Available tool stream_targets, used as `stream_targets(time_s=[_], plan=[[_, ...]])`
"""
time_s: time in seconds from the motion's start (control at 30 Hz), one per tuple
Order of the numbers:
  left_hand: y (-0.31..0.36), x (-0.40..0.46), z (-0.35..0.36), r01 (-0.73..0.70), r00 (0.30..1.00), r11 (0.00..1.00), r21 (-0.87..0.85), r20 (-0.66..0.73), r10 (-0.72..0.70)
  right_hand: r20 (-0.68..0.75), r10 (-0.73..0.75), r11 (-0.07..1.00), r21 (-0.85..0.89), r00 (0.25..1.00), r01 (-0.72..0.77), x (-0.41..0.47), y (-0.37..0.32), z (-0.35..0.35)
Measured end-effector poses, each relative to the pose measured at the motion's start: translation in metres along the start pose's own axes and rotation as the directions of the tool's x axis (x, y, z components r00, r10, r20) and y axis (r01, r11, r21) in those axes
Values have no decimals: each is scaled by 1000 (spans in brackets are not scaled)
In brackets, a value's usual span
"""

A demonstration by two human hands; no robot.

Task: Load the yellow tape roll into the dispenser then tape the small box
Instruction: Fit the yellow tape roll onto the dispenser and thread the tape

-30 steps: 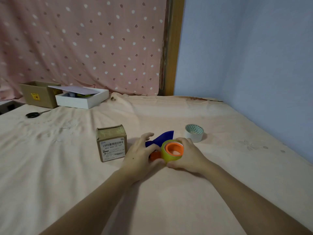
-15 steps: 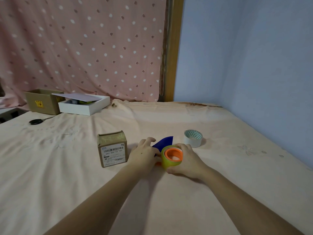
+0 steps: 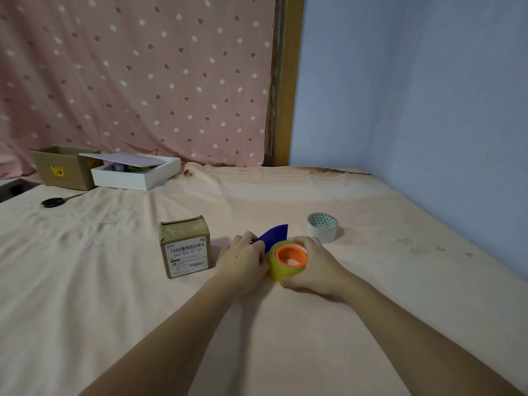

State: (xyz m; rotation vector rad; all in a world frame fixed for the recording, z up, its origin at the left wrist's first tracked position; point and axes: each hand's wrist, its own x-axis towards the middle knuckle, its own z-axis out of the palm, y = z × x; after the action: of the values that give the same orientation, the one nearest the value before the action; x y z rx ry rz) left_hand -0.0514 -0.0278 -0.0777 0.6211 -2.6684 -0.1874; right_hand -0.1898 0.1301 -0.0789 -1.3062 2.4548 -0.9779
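Pink cloth with little white and dark spots hangs at the back, and a blue wall stands on the right. A wooden post [image 3: 283,81] runs up between them. Below is a bed [image 3: 285,352] with a soft peach sheet, a bit wrinkled.

Near the middle of the bed lies the yellow tape roll [image 3: 281,269]. It sits on the orange wheel [image 3: 291,256] of the dispenser [image 3: 274,235]. The blue part of the dispenser pokes out behind the roll.

The right hand [image 3: 314,265] wraps around the right side of the yellow tape roll, with its fingers curled on it. That grip is closed on the roll. The left hand [image 3: 243,261] is pressed on the left side, with its fingers curled over the dispenser by the blue part. That grip looks closed on the dispenser, but the fingertips are hidden.

The small box [image 3: 185,247] stands upright just to the left of the left hand, close but not touching. It is brown, with a white label and black bars on the front.

A white tape roll [image 3: 323,227] with a green pattern inside sits near the right hand, a little behind it.

Far back on the left are a brown open carton [image 3: 61,168] and a white tray [image 3: 137,175] with a sheet of paper on top. Black scissors [image 3: 57,201] lie in front of them
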Motion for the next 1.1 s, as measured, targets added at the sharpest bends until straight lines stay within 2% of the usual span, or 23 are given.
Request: stream_targets(time_s=[0.2, 0.4, 0.57, 0.8, 0.93, 1.1], plan=[[1, -2, 3, -24, 999, 999, 31, -35, 25, 67, -17, 999, 51, 998, 14, -5, 0, -8], [1, 1, 2, -44, 999, 999, 32, -3, 44, 125, -8, 997, 72, 992, -1, -9, -1, -13], [-8, 0, 4, -118, 993, 987, -106, 3, 119, 206, 10, 996, 83, 978, -28, -10, -6, -21], [-21, -8, 0, -232, 972, 967, -102, -71, 226, 341, 95, 974, -228, 935, -16, -2, -27, -29], [-18, -12, -6, -211, 976, 968, -135, -75, 203, 251, -5, 951, -299, 968, 82, 0, -46, -14], [-17, -18, -10, -146, 988, 988, -51, -67, 142, 193, -18, 932, -352, 981, 86, 7, -43, 1]])
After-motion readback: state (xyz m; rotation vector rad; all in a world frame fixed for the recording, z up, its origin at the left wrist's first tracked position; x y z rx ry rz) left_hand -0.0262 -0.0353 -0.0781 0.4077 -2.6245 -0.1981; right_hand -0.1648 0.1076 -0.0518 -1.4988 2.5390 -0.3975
